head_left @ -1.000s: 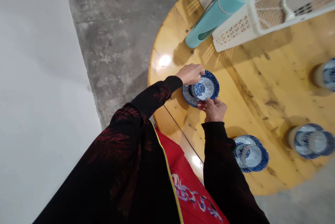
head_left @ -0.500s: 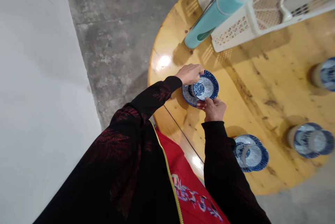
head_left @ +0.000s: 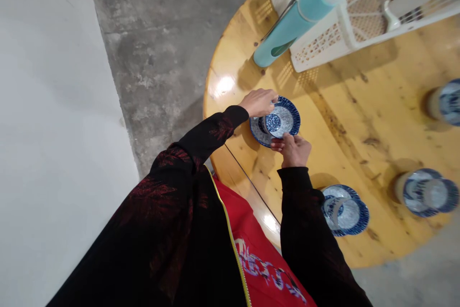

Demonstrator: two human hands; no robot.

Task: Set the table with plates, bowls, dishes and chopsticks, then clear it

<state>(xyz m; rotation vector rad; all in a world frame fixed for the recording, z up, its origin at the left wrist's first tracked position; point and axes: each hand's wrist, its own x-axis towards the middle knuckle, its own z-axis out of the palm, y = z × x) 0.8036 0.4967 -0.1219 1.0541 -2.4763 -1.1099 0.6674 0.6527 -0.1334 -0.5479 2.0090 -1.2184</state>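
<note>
While the round bowl lies between them over the plate, left hand and right hand pinch its opposite edges with nearly closed fingers.

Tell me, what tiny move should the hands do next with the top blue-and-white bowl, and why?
Probably keep it level and gently ease it down until it feels steady, before letting go. The left hand and right hand grip opposite sides of the top bowl, above a lower dish, and this view can't show whether it rests firmly.
</note>
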